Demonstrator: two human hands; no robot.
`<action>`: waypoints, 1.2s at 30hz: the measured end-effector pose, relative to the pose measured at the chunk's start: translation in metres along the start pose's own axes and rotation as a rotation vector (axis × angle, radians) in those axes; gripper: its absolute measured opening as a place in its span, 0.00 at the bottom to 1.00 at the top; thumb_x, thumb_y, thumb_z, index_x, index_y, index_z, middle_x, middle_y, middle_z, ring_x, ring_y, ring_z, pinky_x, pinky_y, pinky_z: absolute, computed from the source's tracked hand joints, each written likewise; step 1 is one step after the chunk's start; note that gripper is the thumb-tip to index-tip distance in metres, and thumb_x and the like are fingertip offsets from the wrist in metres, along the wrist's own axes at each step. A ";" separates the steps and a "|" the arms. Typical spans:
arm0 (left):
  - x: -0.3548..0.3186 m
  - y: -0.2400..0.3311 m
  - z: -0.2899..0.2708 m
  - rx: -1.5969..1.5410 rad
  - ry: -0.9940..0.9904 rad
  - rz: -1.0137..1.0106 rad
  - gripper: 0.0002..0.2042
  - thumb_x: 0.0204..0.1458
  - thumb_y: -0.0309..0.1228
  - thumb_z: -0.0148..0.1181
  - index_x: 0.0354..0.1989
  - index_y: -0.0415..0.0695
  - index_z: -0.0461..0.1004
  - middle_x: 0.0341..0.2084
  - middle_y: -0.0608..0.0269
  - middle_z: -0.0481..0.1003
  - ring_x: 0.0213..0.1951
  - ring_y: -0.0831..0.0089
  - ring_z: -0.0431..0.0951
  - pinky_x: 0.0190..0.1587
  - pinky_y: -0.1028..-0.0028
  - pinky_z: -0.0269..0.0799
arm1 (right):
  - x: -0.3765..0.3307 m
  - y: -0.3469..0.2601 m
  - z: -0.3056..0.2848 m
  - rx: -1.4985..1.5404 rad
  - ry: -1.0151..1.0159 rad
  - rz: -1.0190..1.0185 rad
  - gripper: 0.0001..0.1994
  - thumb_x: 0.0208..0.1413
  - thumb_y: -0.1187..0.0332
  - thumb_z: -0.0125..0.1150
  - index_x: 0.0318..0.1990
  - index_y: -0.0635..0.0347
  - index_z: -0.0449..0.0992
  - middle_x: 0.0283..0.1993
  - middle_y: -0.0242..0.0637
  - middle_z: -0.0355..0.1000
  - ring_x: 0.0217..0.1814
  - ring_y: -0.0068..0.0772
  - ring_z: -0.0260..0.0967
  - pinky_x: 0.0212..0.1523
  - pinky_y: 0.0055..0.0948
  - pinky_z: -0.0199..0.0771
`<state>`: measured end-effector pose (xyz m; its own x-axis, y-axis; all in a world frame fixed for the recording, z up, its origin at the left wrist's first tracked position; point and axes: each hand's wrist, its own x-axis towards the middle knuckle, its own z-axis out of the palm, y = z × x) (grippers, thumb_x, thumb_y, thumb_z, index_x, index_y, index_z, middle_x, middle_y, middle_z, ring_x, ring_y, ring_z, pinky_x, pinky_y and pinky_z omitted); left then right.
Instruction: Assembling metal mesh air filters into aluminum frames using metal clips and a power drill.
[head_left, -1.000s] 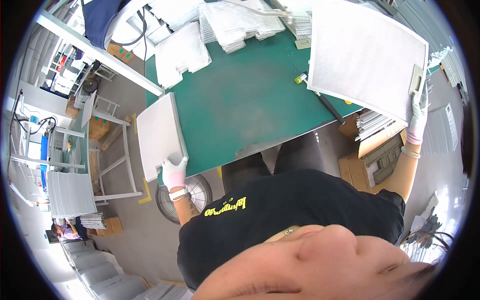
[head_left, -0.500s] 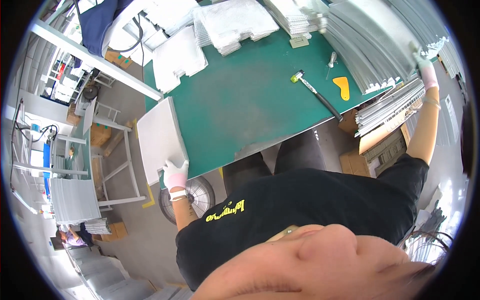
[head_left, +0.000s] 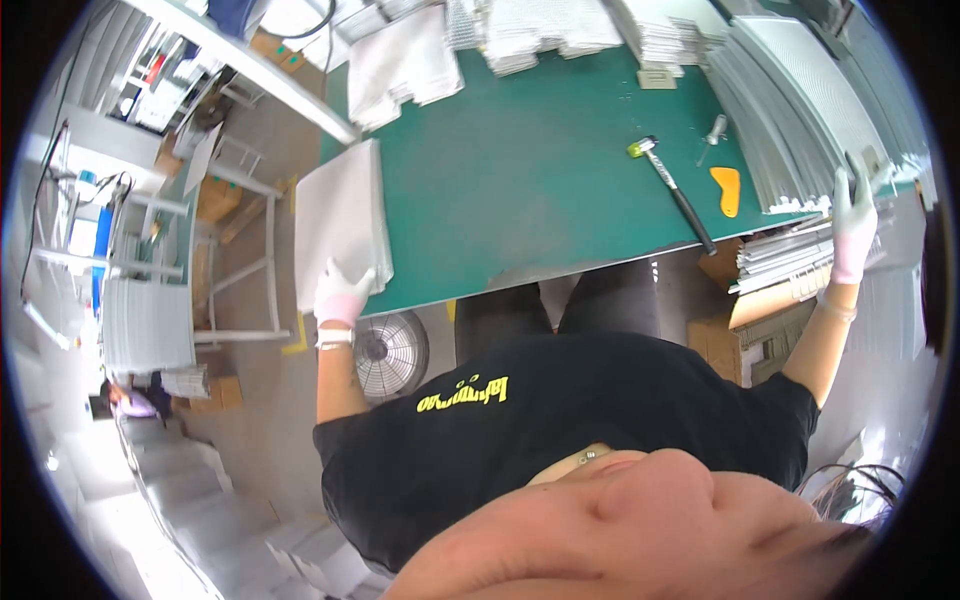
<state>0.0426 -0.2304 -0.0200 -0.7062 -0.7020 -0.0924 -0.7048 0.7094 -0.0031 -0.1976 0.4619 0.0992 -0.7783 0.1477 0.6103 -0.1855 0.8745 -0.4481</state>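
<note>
My left hand point(head_left: 343, 292), in a white and pink glove, rests on the near corner of a stack of white sheets point(head_left: 340, 215) at the table's left edge. Its fingers are spread. At the far right, my right hand point(head_left: 853, 225), gloved alike, reaches up to the near end of a pile of silvery-white panels point(head_left: 800, 110). Its fingers are stretched out and touch or nearly touch the panel ends; no grip shows. Between the hands lie a mallet point(head_left: 675, 195) with a black handle, a yellow scraper point(head_left: 727, 190) and a small screwdriver point(head_left: 714, 135).
The green tabletop point(head_left: 500, 180) spans the middle. White notched sheets point(head_left: 405, 65) are stacked along its far side. A small beige block point(head_left: 657, 79) sits before them. Below the left corner stands a round floor fan point(head_left: 388, 352). More panels point(head_left: 785, 255) lie under the right side.
My right hand has come nearer along the panel pile, its fingers now straighter. My left hand has stayed at the white stack, its fingers more spread. The whole view has shifted slightly.
</note>
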 end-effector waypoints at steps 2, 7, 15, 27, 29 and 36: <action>0.004 -0.006 0.025 -0.033 -0.018 -0.046 0.52 0.45 0.61 0.62 0.68 0.30 0.51 0.60 0.29 0.62 0.60 0.41 0.67 0.59 0.58 0.68 | -0.021 -0.018 0.016 0.030 -0.049 -0.079 0.17 0.64 0.65 0.55 0.58 0.59 0.73 0.51 0.54 0.75 0.54 0.43 0.74 0.57 0.33 0.69; 0.001 -0.006 0.003 -0.083 -0.040 -0.124 0.52 0.44 0.59 0.65 0.66 0.29 0.53 0.51 0.30 0.71 0.54 0.44 0.74 0.58 0.60 0.70 | -0.072 -0.048 0.059 0.141 -0.323 -0.041 0.18 0.63 0.69 0.57 0.59 0.63 0.73 0.34 0.40 0.75 0.27 0.21 0.60 0.33 0.21 0.66; -0.007 -0.025 -0.020 -0.039 0.016 -0.081 0.49 0.38 0.62 0.68 0.63 0.36 0.64 0.46 0.37 0.77 0.51 0.47 0.77 0.55 0.59 0.72 | -0.120 -0.072 0.101 0.332 -0.528 -0.076 0.17 0.60 0.72 0.57 0.56 0.66 0.74 0.22 0.35 0.66 0.21 0.22 0.60 0.26 0.24 0.65; -0.089 0.012 -0.085 -0.812 0.176 0.086 0.36 0.47 0.47 0.70 0.60 0.36 0.69 0.40 0.54 0.76 0.40 0.68 0.77 0.46 0.71 0.72 | -0.155 -0.111 0.127 0.489 -0.526 -0.147 0.16 0.58 0.73 0.58 0.53 0.65 0.75 0.25 0.39 0.70 0.24 0.30 0.65 0.30 0.27 0.68; -0.115 0.067 -0.070 -0.477 0.210 0.215 0.31 0.44 0.48 0.71 0.53 0.38 0.74 0.41 0.50 0.76 0.44 0.59 0.77 0.49 0.63 0.73 | -0.159 -0.139 0.133 0.597 -0.524 -0.182 0.15 0.57 0.75 0.58 0.52 0.64 0.76 0.29 0.40 0.71 0.28 0.32 0.68 0.33 0.28 0.70; -0.121 0.161 -0.049 -0.442 -0.089 0.776 0.25 0.57 0.48 0.56 0.56 0.43 0.73 0.45 0.48 0.78 0.48 0.53 0.78 0.51 0.62 0.73 | -0.175 -0.208 0.233 0.468 -0.720 -0.747 0.21 0.51 0.65 0.61 0.54 0.54 0.75 0.61 0.47 0.68 0.66 0.55 0.61 0.66 0.51 0.58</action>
<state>0.0111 -0.0339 0.0399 -0.9998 -0.0140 0.0144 -0.0056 0.8805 0.4740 -0.1629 0.1468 -0.0663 -0.5147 -0.7698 0.3776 -0.8356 0.3517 -0.4220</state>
